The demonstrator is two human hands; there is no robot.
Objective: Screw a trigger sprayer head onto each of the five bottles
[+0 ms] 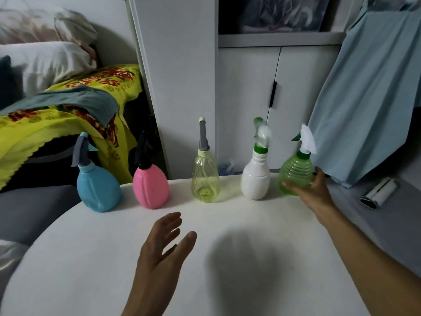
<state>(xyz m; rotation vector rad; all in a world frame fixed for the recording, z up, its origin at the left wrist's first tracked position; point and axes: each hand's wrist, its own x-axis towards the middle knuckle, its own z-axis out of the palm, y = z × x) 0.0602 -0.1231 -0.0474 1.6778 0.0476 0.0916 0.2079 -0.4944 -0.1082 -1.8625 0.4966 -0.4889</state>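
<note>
**5 bottles capped, last one at the table's rim**

All 5 bottles stood in a row along the far side of the white table (pixel 239 258), each already wearing a sprayer head. Taking the clear yellow bottle (pixel 206 179) as the middle marker, the pink bottle (pixel 151 188) stood to its left and the blue bottle (pixel 98 190) further left, right at the table's curved rim. To the right of the yellow bottle stood the white bottle (pixel 255 182), and just beyond that the green bottle (pixel 296 175), close to the right rim.

The chief risk lay with the green bottle. It sat near the rim, and a careless release or sideways nudge could tip it off or knock it into the white bottle just beside it. The blue bottle, equally near its rim, looked open to the same fate if the table were bumped. Whether each head was screwed fully tight could not be told from the picture; a loosely seated one might leak or wobble later.

The right hand (pixel 312 190) cupped the lower right side of the green bottle, thumb across the front and fingers curled round behind. The left hand (pixel 163 249) hovered over the table nearer than the yellow bottle, fingers straight and slightly spread, holding nothing.

A lint roller (pixel 379 192) lay off the table, right of the green bottle.
</note>
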